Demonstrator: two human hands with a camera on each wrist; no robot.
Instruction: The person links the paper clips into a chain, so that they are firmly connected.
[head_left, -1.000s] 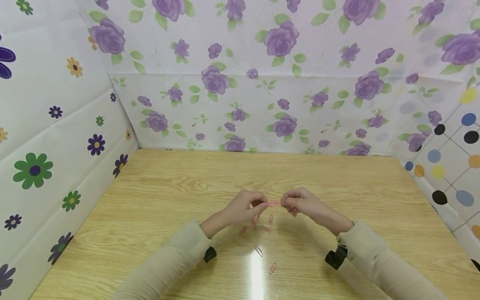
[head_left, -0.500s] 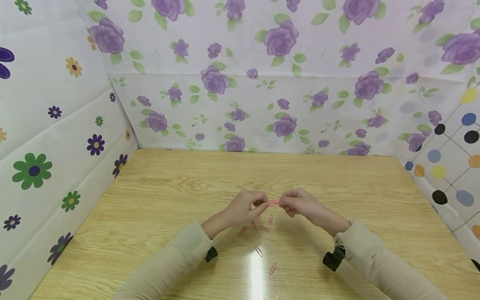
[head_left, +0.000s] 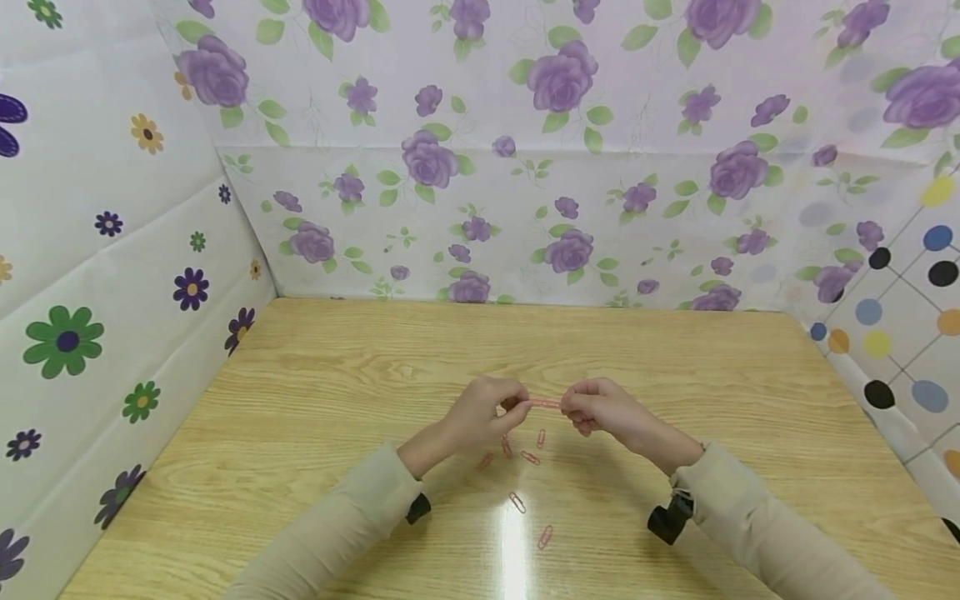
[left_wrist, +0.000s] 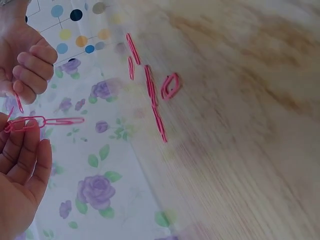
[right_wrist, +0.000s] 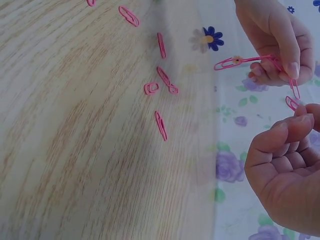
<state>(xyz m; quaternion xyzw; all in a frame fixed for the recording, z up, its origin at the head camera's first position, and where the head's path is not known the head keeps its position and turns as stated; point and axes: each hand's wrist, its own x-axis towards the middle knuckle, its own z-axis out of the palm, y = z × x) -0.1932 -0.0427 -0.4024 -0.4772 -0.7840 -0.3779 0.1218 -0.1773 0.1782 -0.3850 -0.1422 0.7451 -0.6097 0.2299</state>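
Note:
In front of the person, both hands are raised over the table with pink paper clips between them. The left hand (head_left: 480, 412) pinches a short chain of linked paper clips (right_wrist: 230, 63), and one end of it sticks out past the fingers. Between thumb and finger the right hand (head_left: 611, 412) pinches another pink paper clip (right_wrist: 292, 103). In the head view the paper clips (head_left: 545, 403) form a thin line from fingertips to fingertips. Where the right hand's clip meets the chain is partly hidden by the fingers.
Several loose pink paper clips lie on the wooden table (head_left: 337, 400) below the hands, among them one paper clip (head_left: 517, 502) and another paper clip (head_left: 545, 537) nearer the person. Flower-patterned cloth (head_left: 480, 200) stands behind the table, with patterned sheets at both sides.
The hands came slightly closer, then drew apart again, the left hand shifting a little to the left. The paper clips between them now show as a longer line. The loose clips stay put.

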